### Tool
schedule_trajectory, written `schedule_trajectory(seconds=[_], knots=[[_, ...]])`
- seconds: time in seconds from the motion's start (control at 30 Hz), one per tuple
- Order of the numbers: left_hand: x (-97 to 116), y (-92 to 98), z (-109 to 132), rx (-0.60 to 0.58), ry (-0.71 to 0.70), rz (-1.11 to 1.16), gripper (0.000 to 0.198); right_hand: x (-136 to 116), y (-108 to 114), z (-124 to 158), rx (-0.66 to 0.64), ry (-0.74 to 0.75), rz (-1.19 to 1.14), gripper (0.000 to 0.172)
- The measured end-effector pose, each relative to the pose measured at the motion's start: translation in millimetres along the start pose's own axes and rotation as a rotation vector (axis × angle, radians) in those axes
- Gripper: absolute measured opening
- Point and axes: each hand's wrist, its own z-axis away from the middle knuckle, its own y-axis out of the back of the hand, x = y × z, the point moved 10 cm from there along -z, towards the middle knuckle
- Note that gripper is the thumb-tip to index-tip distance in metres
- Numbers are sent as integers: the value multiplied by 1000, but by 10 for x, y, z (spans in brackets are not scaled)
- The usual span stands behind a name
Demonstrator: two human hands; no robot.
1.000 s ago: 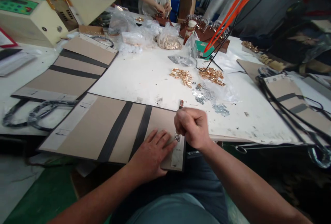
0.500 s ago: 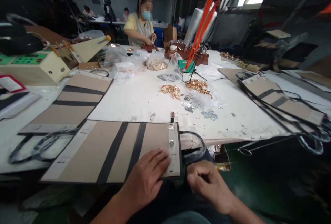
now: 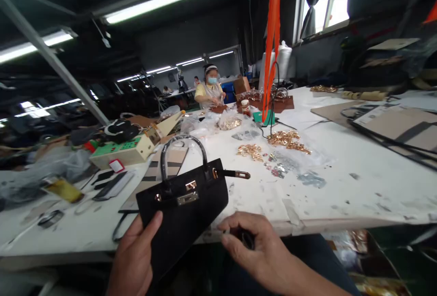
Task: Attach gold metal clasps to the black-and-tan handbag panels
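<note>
My left hand [image 3: 134,255] is closed on the lower left side of a black handbag [image 3: 186,230], its thumb pressed on the front. The bag is held up at a tilt at the table's near edge. Its handle [image 3: 184,137] stands upright in clear wrap. Gold-coloured metal plates [image 3: 187,198] sit on the front, and a short strap [image 3: 239,174] with a metal end sticks out to the right. Just right of the bag, my right hand [image 3: 262,252] is curled, thumb towards forefinger, around a small dark object I cannot make out.
On the white table [image 3: 341,164] lie heaps of gold-coloured metal parts [image 3: 287,140] and silvery pieces [image 3: 280,166]. A beige machine [image 3: 126,152] and flat bag panels [image 3: 177,155] are at the left; more panels [image 3: 392,125] at the right. Orange straps [image 3: 271,45] hang down. A co-worker [image 3: 210,89] sits across.
The flat, opened-out panel has given way to the bag's black front, raised in my left hand. That hand now grips its side instead of lying flat. The view has tipped upward.
</note>
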Motion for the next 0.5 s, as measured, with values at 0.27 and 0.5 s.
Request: schedule_trajectory(seconds=[0.27,0.5], knots=[[-87,91,109,-7,110,96,76,-337,-548,-320,-65,237,51,53],[16,298,213,65,-78,-24,64,-501,-905,-216,-35,411,110,73]])
